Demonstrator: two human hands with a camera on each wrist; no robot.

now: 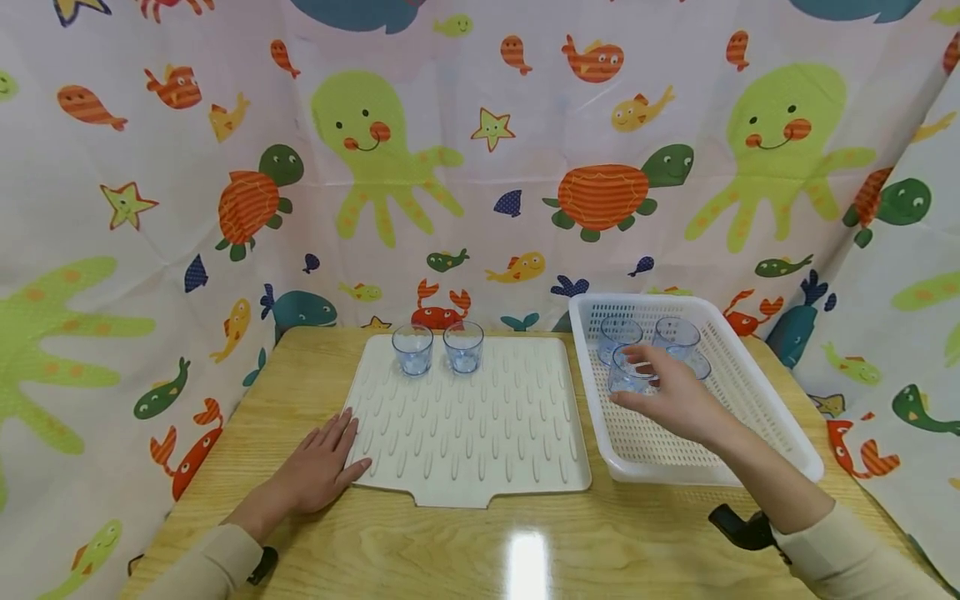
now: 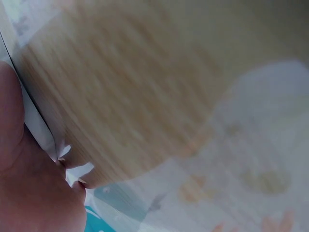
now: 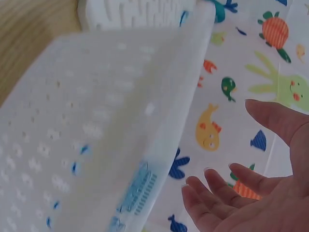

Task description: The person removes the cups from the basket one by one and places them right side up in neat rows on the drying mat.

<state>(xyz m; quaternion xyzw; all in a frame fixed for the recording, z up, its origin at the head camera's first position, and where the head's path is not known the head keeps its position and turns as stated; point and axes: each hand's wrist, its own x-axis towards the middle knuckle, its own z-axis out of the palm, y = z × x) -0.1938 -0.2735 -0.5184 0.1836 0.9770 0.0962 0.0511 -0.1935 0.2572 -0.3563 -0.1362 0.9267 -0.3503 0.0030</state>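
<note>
My left hand (image 1: 318,467) lies flat at the left edge of a cream ridged drying tray (image 1: 525,450), thumb and fingertips over its rim. Two clear bluish drinking glasses, a left one (image 1: 413,354) and a right one (image 1: 463,354), stand upright near the tray's back edge. Over the white basket (image 1: 750,417), my right hand (image 1: 675,396) reaches with thumb and fingers spread around the near glass (image 1: 626,375), which it partly hides. In the right wrist view, nothing shows between the parted thumb and fingers (image 3: 231,193). Several glasses, including a back right one (image 1: 677,333), stand in the basket.
The wooden table (image 1: 525,533) carries the tray and, to its right, the perforated basket with raised walls. A curtain (image 1: 465,208) printed with sea animals hangs behind and at both sides. Wrist straps with dark mounts (image 1: 742,529) sit at both cuffs.
</note>
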